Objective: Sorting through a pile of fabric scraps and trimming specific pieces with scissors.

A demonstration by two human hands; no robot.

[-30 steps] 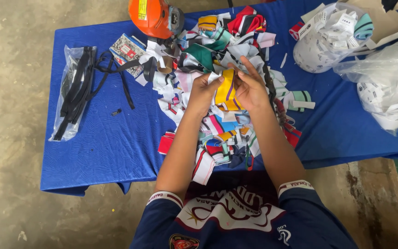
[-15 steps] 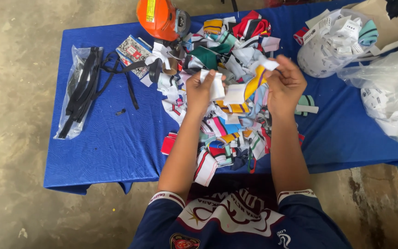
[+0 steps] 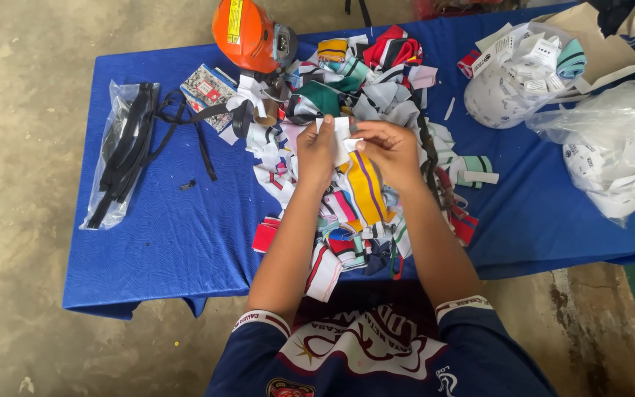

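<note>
While a small white label (image 3: pixel 338 132) is pinched between the left hand (image 3: pixel 316 151) and the right hand (image 3: pixel 387 151) above the heap of fabric strips (image 3: pixel 361 198) on the blue surface (image 3: pixel 163 235), sorting seems underway, and a careful separating pull is probably needed.

Scrap pile (image 3: pixel 365 147) lies mid-table (image 3: pixel 170 242), helmet (image 3: pixel 248 33) behind it (bagged straps (image 3: pixel 119 162) left, label bags (image 3: pixel 611 154) right).
</note>
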